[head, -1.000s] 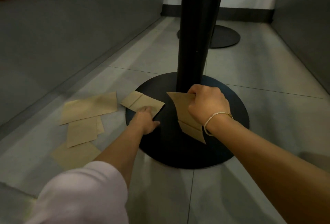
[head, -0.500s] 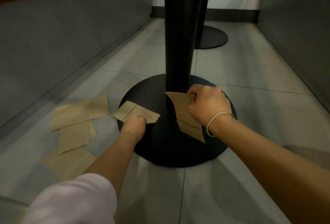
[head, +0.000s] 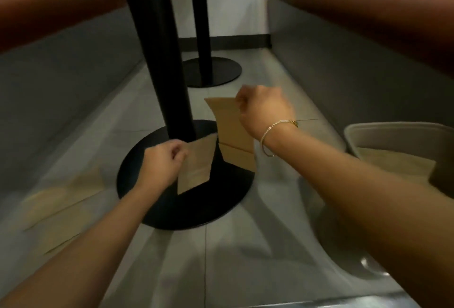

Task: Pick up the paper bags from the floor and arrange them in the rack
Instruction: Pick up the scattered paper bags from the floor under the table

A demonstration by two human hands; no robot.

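Probably a diner: booth seats (head: 368, 0) flank pedestal table legs (head: 157, 49).

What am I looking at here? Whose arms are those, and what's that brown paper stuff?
The camera sits on a person's head, looking down, so those arms are that person's own. The left hand pinches one brown paper bag, and the right hand grips another paper bag. More bags lie blurred on the grey tiled floor at the left. The black post is a table leg standing on a round base. At the right, a beige container has brown paper inside.
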